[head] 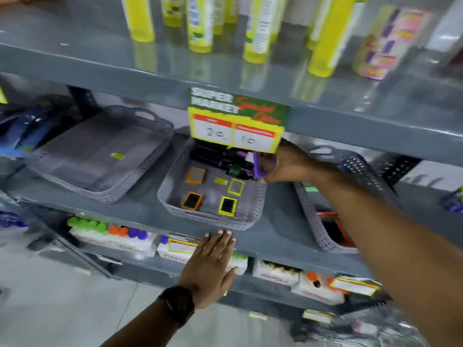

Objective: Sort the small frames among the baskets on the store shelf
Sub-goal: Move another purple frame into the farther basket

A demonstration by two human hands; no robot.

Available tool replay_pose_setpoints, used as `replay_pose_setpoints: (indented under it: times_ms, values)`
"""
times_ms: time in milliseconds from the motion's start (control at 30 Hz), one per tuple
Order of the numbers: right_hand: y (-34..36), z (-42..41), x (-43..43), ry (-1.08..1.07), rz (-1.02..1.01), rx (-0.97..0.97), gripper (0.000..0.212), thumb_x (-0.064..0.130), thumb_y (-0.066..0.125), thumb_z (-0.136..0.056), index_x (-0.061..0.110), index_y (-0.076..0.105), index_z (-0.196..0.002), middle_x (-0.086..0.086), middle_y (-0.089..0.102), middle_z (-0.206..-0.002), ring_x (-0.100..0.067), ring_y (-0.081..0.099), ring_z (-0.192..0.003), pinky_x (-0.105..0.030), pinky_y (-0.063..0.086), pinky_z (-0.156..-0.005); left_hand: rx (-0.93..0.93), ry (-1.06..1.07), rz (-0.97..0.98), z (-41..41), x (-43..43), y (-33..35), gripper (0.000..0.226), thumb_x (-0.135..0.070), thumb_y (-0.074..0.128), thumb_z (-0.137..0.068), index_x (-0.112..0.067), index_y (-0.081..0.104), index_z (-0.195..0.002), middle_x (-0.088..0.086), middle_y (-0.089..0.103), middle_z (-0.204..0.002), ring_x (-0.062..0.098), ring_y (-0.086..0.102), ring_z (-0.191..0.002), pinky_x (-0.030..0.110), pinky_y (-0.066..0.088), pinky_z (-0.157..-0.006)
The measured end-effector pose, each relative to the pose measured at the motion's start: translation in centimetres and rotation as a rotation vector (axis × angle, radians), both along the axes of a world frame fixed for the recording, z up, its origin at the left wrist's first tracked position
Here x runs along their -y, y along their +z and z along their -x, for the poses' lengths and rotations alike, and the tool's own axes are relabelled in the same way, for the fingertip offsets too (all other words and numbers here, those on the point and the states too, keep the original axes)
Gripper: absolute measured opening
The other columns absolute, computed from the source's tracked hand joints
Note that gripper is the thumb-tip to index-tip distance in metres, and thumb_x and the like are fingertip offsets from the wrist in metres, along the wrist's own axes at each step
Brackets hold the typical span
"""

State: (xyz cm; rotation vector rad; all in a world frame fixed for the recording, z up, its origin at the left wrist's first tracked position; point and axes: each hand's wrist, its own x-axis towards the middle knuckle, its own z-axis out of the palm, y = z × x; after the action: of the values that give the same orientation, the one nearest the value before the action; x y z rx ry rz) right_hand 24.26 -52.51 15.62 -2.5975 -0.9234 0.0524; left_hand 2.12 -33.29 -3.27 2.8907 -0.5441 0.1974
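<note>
Three grey baskets stand on the middle shelf. The middle basket (175, 209) holds two orange frames (195, 175), two yellow frames (227, 206) and a heap of black, purple and green frames (225, 159) at its back. My right hand (283, 166) reaches over that basket's back right corner, shut on a purple frame (258, 166). My left hand (213, 266) lies flat and open against the shelf's front edge, holding nothing. The left basket (100, 156) looks bare but for a small yellow sticker. The right basket (318, 234) holds a red frame (335, 229), partly hidden by my right arm.
A green and yellow price sign (238, 118) hangs from the upper shelf edge, over the middle basket's back. Yellow bottles (200, 23) stand on the top shelf. Boxes of small bottles with coloured caps (110, 234) fill the shelf below. Blue packaged goods (22, 131) sit at far left.
</note>
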Motion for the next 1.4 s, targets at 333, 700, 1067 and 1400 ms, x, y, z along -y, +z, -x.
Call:
replay_pose_setpoints:
  times_ms: [333, 700, 1067, 1400]
  values:
    - [-0.8, 3.0, 21.1, -0.172, 0.29, -0.11, 0.116, 0.02, 0.094, -0.05, 0.02, 0.035, -0.15, -0.007, 0.048, -0.147, -0.023, 0.048, -0.128, -0.025, 0.036, -0.105, -0.045, -0.109, 0.001, -2.4, 11.5, 0.3, 0.066, -0.049, 0.037, -0.096, -0.005, 0.046, -0.144, 0.014, 0.046, -0.15, 0.033, 0.045, -0.137, 0.049, 0.022, -0.113]
    - [-5.1, 3.9, 28.2, -0.179, 0.51, -0.246, 0.123, 0.023, 0.091, -0.058, 0.033, 0.017, -0.155, -0.003, 0.041, -0.153, -0.02, 0.05, -0.126, -0.016, 0.037, -0.088, -0.034, -0.057, -0.061, -4.7, 15.4, 0.1, 0.07, -0.054, 0.034, -0.097, -0.006, 0.04, -0.148, 0.012, 0.042, -0.154, 0.032, 0.038, -0.141, 0.052, 0.021, -0.116]
    - [-6.2, 2.9, 27.4, -0.19, 0.483, -0.446, 0.129, 0.002, 0.085, -0.06, 0.056, 0.008, -0.148, -0.006, 0.055, -0.125, -0.011, 0.059, -0.067, -0.018, 0.047, -0.044, -0.009, -0.025, -0.077, -4.5, 15.8, 0.1, 0.072, -0.057, 0.039, -0.097, -0.009, 0.035, -0.151, 0.009, 0.038, -0.156, 0.031, 0.033, -0.143, 0.053, 0.023, -0.118]
    - [-3.8, 4.4, 28.6, -0.457, -0.003, -0.134, 0.09, 0.014, 0.08, -0.077, 0.029, 0.031, -0.151, -0.001, 0.031, -0.159, -0.022, 0.039, -0.14, -0.023, 0.031, -0.108, -0.295, 0.014, 0.178, -5.1, 16.0, 2.8, 0.093, -0.079, 0.015, -0.088, -0.019, 0.006, -0.158, 0.001, 0.009, -0.166, 0.019, 0.005, -0.152, 0.045, 0.001, -0.123]
